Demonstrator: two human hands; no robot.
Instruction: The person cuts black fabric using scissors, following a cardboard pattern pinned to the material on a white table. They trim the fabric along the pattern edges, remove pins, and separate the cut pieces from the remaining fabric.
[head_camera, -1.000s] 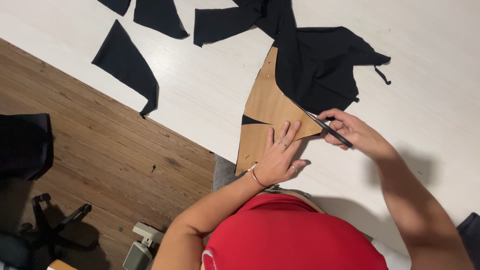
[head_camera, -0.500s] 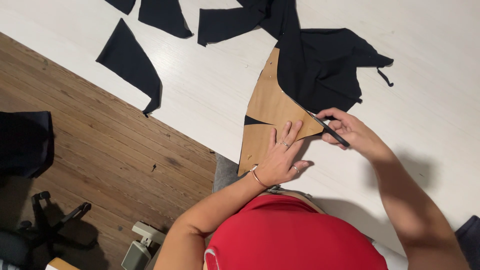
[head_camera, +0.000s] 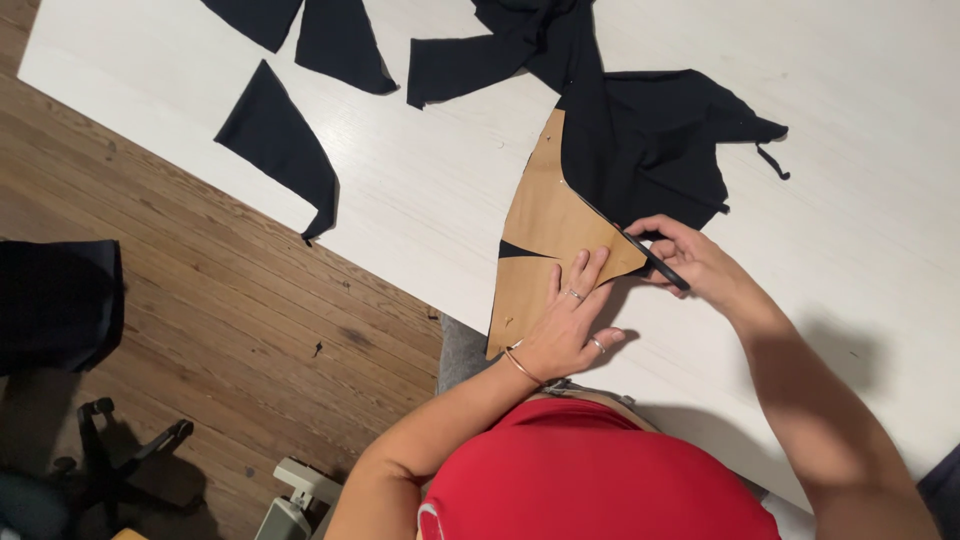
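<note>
Where brown paper pattern (head_camera: 545, 235) meets black fabric (head_camera: 650, 140) on white table (head_camera: 430, 190): left hand (head_camera: 570, 325) flat, fingers spread, pressing pattern's lower corner, gripping nothing. Right hand (head_camera: 690, 262) closed around dark scissors (head_camera: 655, 262) at pattern's right edge; blades mostly hidden by fingers, open or shut impossible to tell. Pattern's upper edge tucked under fabric. Loose black offcuts (head_camera: 285, 145) lying well apart, upper left, two cut off by frame. Wooden floor (head_camera: 200, 330) below table edge.
</note>
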